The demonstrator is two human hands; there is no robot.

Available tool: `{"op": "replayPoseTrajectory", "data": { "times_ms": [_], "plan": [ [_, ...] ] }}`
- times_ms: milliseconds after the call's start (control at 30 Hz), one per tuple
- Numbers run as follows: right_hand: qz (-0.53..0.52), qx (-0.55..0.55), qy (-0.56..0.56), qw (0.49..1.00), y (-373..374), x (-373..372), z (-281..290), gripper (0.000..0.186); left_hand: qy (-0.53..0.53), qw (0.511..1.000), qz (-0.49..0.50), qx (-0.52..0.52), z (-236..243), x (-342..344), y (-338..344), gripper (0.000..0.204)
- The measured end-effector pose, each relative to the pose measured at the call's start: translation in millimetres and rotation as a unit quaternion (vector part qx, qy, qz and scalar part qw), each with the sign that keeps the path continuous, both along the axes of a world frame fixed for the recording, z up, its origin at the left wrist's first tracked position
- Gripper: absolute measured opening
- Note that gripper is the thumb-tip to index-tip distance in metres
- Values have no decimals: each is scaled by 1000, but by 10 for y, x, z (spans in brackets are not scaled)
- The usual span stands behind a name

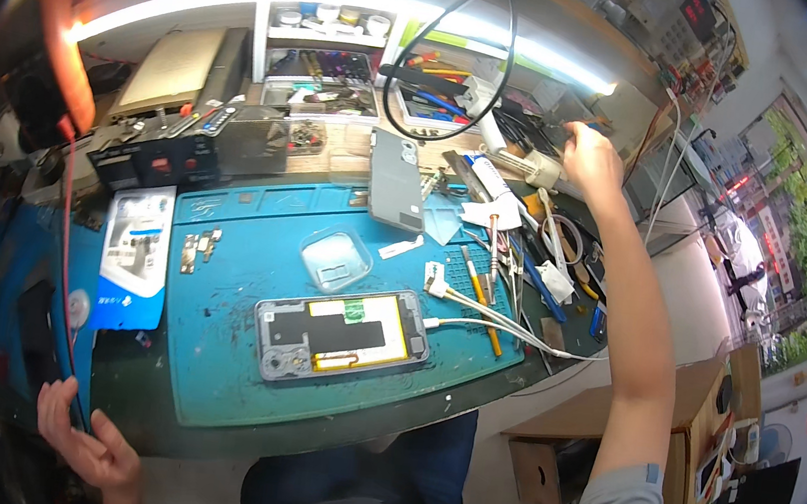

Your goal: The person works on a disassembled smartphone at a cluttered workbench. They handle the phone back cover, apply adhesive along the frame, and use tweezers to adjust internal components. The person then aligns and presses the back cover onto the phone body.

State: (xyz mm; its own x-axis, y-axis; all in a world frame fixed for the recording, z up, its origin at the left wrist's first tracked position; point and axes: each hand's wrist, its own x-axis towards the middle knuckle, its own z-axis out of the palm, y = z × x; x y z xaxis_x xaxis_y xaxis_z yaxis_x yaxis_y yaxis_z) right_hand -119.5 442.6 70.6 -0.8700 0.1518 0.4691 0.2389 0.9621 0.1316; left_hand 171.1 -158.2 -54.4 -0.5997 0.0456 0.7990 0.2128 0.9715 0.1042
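Observation:
My left hand (88,440) is at the lower left edge of the bench, fingers curled around a dark, slender section of a red-and-black cable (67,261). My right hand (593,162) is raised at the back right near a white jointed arm (534,170), fingers bent; what they hold is unclear. An opened phone (383,335), yellow battery showing, lies on the blue mat (234,398) with a white cable (460,324) plugged in. A grey back cover (393,178), a clear plastic dish (334,256) and small metal parts (197,249) are behind it.
Screwdrivers (475,281), tweezers and cables crowd the bench's right side. A packaged item (134,259) lies left, below a black instrument (155,161). Shelves with trays (320,96) line the back under a light strip. A black cable loop (449,46) hangs overhead. A window is at far right.

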Motion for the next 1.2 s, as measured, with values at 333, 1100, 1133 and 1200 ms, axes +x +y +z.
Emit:
{"op": "replayPoseTrajectory", "data": {
  "times_ms": [333, 1100, 1133, 1200],
  "plan": [
    [-72, -51, -80, 993, 436, -286, 69, 34, -23, 1000, 18, 10, -41, 27, -39, 40],
    [-37, -57, -100, 993, -29, 388, 234, 32, 16, 999, 11, 34, 84, -30, 91, 40],
    [-22, -69, -106, 992, -1, 475, 227, 31, 15, 999, 10, 38, 30, -63, 82, 40],
    [13, -97, -124, 987, -71, 482, 92, 33, 12, 999, 11, 40, 15, -69, 95, 39]
  ]
}}
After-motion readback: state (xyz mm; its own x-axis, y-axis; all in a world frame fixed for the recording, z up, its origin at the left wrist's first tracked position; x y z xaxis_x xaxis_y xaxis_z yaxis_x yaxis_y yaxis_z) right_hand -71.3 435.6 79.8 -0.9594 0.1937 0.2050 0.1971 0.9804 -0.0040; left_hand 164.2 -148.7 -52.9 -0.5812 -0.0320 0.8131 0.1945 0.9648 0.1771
